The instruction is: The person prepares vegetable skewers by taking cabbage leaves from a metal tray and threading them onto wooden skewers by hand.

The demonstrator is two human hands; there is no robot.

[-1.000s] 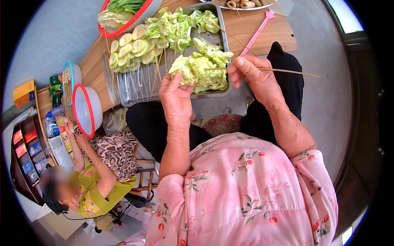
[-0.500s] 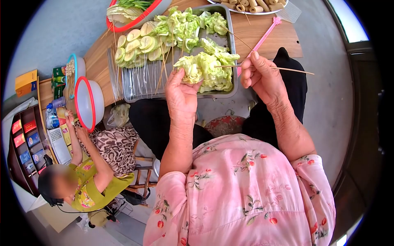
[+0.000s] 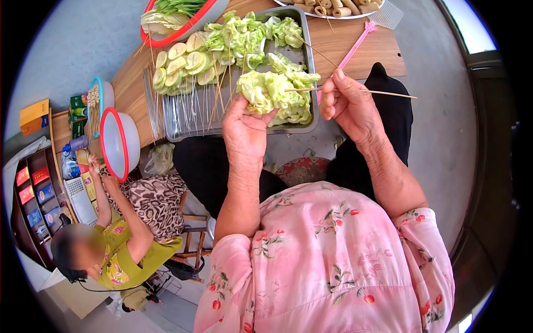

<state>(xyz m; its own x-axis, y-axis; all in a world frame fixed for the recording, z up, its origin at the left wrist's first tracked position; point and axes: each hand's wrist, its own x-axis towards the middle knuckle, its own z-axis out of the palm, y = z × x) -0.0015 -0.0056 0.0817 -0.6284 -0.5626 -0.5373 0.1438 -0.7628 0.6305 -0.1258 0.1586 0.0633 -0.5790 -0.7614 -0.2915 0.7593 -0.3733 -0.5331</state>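
Note:
My left hand (image 3: pixel 244 130) pinches a crumpled pale-green lettuce leaf (image 3: pixel 261 91) between thumb and fingers, just over the near edge of a metal tray (image 3: pixel 308 41). Level with it, my right hand (image 3: pixel 352 102) grips a thin bamboo skewer (image 3: pixel 391 94). The skewer's left end reaches the lettuce; whether it goes through the leaf I cannot make out. On the tray lie more skewered lettuce (image 3: pixel 241 33) and pale round vegetable slices (image 3: pixel 194 60) on sticks. A second skewer (image 3: pixel 319 51) slants from the tray's lettuce towards my right fingertips.
Behind the tray stand a red-rimmed basin (image 3: pixel 208 12) of greens and a plate of brown rolls (image 3: pixel 350 8). A pink-handled flyswatter (image 3: pixel 355 45) lies at right. Leftward are another red-rimmed basin (image 3: pixel 132 144), a blue-rimmed bowl (image 3: pixel 106 100) and a seated person (image 3: pixel 127 238).
Little differs. Both hands keep their hold on the lettuce and the skewer, which has shifted slightly left. The tray and table also appear slightly further left in view.

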